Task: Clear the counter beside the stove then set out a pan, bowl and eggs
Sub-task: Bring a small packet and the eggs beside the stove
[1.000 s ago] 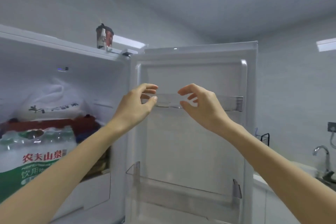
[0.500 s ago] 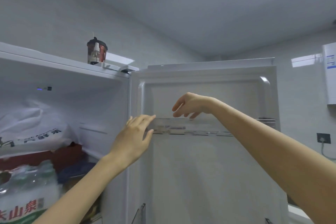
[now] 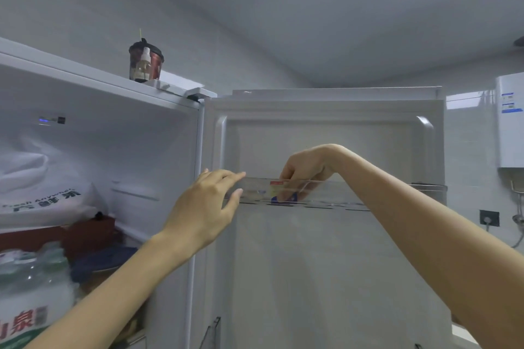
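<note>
Up at the clear plastic door shelf point(image 3: 354, 193) of the white fridge point(image 3: 326, 278), your right grip point(image 3: 306, 167), above the rim half a second ago, now curls down inside by a red-and-blue packet point(image 3: 280, 198), its hold unclear, your left grip point(image 3: 204, 204) open at the shelf's end; eggs, unseen, are fragile, so cradle their sides.

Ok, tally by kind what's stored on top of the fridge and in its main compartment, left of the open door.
lidded cup: 1
spray bottle: 1
white bag: 1
bottled-water pack: 1
dark red box: 1
blue dish: 1
Total: 6
</note>
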The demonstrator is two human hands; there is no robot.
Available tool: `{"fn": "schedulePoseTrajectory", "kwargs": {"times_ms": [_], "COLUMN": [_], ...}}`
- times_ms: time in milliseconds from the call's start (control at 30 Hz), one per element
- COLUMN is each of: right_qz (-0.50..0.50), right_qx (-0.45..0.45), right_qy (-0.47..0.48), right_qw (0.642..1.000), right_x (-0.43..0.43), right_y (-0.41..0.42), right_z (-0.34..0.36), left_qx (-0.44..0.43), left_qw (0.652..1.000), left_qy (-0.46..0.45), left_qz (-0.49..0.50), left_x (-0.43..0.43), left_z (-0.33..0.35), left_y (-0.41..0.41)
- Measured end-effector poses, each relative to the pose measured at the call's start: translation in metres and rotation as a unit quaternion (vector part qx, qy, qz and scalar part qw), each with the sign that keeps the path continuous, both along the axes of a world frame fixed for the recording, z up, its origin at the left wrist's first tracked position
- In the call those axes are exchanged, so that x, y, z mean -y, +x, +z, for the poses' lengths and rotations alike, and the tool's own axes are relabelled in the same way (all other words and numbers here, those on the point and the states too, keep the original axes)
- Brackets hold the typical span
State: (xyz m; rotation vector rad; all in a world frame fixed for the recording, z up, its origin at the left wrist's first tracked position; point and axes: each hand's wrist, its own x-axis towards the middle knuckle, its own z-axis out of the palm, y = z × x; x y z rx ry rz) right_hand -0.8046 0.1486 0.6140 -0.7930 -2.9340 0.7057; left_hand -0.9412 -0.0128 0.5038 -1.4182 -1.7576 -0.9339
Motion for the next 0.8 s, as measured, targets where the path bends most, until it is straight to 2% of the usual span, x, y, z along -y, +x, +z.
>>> {"fn": "schedulePoseTrajectory", "kwargs": {"times_ms": [67, 133, 233, 300, 400, 500, 600, 800], "right_qz": [0.008, 0.005, -0.030, -0.056, -0.078, -0.080, -0.086, -0.084], "right_qx": [-0.020, -0.082, -0.190, -0.243, -0.279, -0.298, -0.309, -0.316], "right_qy": [0.002, 0.004, 0.101, 0.140, 0.142, 0.153, 0.155, 0.134], "right_qw": [1.000, 0.997, 0.976, 0.958, 0.947, 0.939, 0.934, 0.935], "right_x": [-0.001, -0.002, -0.007, -0.012, -0.016, -0.018, -0.019, -0.019], "right_y": [0.003, 0.008, 0.017, 0.020, 0.022, 0.023, 0.021, 0.021], "right_z": [-0.001, -0.002, -0.008, -0.015, -0.021, -0.023, -0.023, -0.025], "left_qx": [0.004, 0.019, 0.093, 0.149, 0.216, 0.220, 0.223, 0.210], "left_qw": [1.000, 1.000, 0.994, 0.984, 0.953, 0.930, 0.884, 0.853], "left_qy": [0.007, 0.010, -0.002, -0.054, -0.167, -0.277, -0.407, -0.476], "left_qz": [-0.001, -0.003, -0.049, -0.087, -0.132, -0.102, -0.061, -0.035], "left_x": [0.000, 0.001, -0.003, -0.013, -0.032, -0.052, -0.064, -0.070], "left_z": [0.006, 0.016, 0.043, 0.064, 0.091, 0.106, 0.111, 0.111], "left_y": [0.001, 0.003, 0.006, 0.001, -0.009, -0.017, -0.019, -0.019]}}
